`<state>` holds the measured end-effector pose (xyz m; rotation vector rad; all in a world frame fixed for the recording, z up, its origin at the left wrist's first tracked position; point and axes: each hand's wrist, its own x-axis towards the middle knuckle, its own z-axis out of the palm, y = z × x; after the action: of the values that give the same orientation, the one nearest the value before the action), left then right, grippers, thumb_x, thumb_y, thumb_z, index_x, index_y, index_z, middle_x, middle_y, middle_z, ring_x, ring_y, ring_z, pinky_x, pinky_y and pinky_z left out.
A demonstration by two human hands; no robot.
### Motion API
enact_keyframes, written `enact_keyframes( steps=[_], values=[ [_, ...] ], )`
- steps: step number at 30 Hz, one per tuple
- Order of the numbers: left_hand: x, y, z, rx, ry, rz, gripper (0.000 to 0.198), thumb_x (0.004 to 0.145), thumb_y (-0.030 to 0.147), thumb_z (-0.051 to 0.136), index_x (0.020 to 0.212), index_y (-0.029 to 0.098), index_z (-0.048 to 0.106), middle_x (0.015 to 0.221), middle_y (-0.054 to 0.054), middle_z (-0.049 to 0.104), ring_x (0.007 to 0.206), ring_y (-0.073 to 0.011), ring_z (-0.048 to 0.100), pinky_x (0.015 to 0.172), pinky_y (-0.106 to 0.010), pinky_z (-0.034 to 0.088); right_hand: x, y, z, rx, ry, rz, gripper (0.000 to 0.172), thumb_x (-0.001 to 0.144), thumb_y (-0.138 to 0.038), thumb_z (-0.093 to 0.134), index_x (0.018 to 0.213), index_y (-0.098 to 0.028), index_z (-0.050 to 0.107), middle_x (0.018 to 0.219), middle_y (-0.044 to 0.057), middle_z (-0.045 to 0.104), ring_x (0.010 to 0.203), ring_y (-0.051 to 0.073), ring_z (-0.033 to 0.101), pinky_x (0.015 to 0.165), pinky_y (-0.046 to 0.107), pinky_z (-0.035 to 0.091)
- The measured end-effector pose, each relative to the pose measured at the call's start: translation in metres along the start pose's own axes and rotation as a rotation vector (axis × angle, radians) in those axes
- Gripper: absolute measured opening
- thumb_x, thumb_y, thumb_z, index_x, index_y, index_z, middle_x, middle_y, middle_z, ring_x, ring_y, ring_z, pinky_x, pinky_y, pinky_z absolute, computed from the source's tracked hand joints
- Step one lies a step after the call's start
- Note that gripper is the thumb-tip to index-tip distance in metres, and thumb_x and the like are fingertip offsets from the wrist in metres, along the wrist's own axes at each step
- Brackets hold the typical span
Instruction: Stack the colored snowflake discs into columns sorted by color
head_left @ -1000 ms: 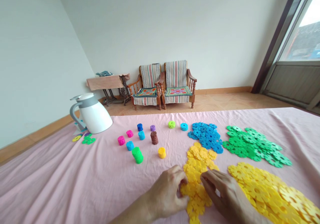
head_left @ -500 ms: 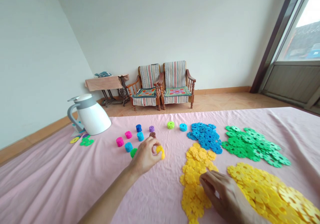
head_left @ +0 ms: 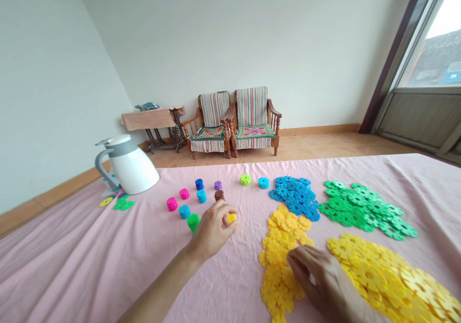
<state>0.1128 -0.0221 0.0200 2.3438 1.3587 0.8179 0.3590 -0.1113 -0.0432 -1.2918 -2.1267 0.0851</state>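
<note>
Right hand: the right hand (head_left: 326,284) lay palm down on the near end of the narrow yellow pile (head_left: 284,236), fingers bent and close together, tips on the discs. Whether they gripped one could not be told.
Narrow yellow pile: flower-shaped discs, strewn in a strip on the pink cloth (head_left: 90,256), running away from the wearer.
Broad yellow pile (head_left: 396,275): just right of the narrow yellow pile, apart from it, with larger discs.
Left hand: the left hand (head_left: 212,229) reached out left of the narrow yellow pile's far end, fingers and thumb curled shut around the yellow stack (head_left: 231,218).
Yellow stack: a short column of discs, standing on the cloth left of the narrow yellow pile – only its right side showed past the fingers.
Green stack (head_left: 193,222): further left, just beside the knuckles.
Small stacks: brown (head_left: 219,196), cyan, pink, blue and purple ones stood scattered beyond the hand, left and far of the narrow yellow pile.
Blue pile (head_left: 297,198): just beyond the narrow yellow pile's far end.
Green pile (head_left: 363,208): beyond it and to the right.
White jug (head_left: 127,164): far left of the narrow yellow pile, at the cloth's far edge – a few loose discs (head_left: 118,202) lay at its foot.
Armchairs (head_left: 234,121): two striped ones, well beyond the narrow yellow pile, against the wall.
</note>
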Motion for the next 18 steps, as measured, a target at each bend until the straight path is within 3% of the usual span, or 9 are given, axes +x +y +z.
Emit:
enact_keyframes(
  steps=[3,5,7,11,18],
  values=[
    [-0.008,0.018,0.008,-0.072,-0.187,0.085,0.016,0.075,0.009,0.056,0.085,0.018,0.065,0.081,-0.001,0.059,0.068,-0.0122,0.056,0.066,-0.023,0.045,0.001,0.0,-0.001,0.01,-0.025,0.003,0.027,0.095,-0.021,0.039,0.07,-0.02,0.049,0.06,-0.001,0.055,0.056,0.011,0.055,0.056,0.022,0.039],
    [-0.013,0.028,0.018,-0.114,-0.332,0.151,0.021,0.076,0.009,0.058,0.092,0.019,0.066,0.084,-0.001,0.059,0.067,-0.0112,0.056,0.067,-0.022,0.046,0.001,0.0,-0.001,0.013,-0.026,0.004,0.026,0.095,-0.021,0.04,0.071,-0.02,0.05,0.061,-0.001,0.055,0.056,0.012,0.055,0.055,0.022,0.039],
    [-0.017,0.034,0.028,-0.13,-0.401,0.199,0.028,0.076,0.011,0.06,0.102,0.021,0.065,0.091,-0.001,0.059,0.074,-0.0128,0.057,0.072,-0.024,0.047,0.001,0.0,-0.001,0.008,-0.017,0.017,0.027,0.095,-0.021,0.04,0.07,-0.019,0.05,0.061,0.0,0.056,0.056,0.012,0.054,0.054,0.023,0.038],
    [-0.018,0.037,0.044,-0.113,-0.418,0.206,0.033,0.077,0.015,0.064,0.108,0.024,0.064,0.099,-0.003,0.058,0.088,-0.0169,0.057,0.08,-0.026,0.046,0.0,0.0,-0.001,0.0,-0.004,0.023,0.027,0.095,-0.022,0.04,0.071,-0.019,0.052,0.061,0.0,0.055,0.055,0.012,0.054,0.053,0.023,0.037],
    [-0.012,0.038,0.048,-0.074,-0.435,0.162,0.023,0.069,0.015,0.064,0.092,0.019,0.064,0.09,-0.001,0.057,0.074,-0.0142,0.055,0.068,-0.023,0.046,-0.002,0.003,0.001,0.016,-0.047,0.049,0.026,0.095,-0.023,0.039,0.076,-0.019,0.055,0.065,0.001,0.057,0.058,0.013,0.056,0.056,0.024,0.038]
  ],
)
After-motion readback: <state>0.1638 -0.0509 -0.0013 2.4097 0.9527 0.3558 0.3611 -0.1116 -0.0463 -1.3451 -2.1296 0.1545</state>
